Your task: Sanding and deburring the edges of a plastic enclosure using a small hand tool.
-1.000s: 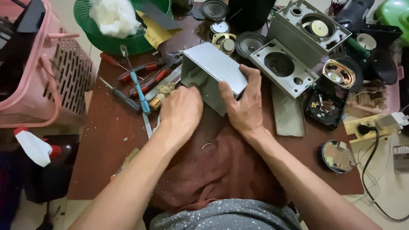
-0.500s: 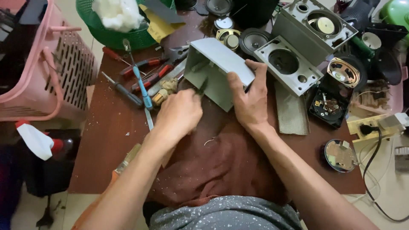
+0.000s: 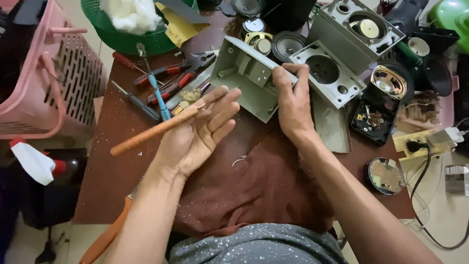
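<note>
Pliers [image 3: 178, 80] behind grey casing [image 3: 246, 73]

Your brown surface [image 3: 117, 161] carries a dark red cloth [image 3: 264, 186], pliers [image 3: 181, 80], a blue screwdriver [image 3: 154, 85], a green basket [image 3: 127, 39], speaker boxes [image 3: 332, 73] and a round mirror [image 3: 386, 175].

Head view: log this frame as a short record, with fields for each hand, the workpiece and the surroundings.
left hand: left hand holds a wooden-handled tool across its open palm
right hand: right hand grips the edge of the grey plastic housing
workpiece: housing tilted, hollow side up
surface: brown table
nearby: pliers and screwdrivers, green basket, loose speaker cones
</note>
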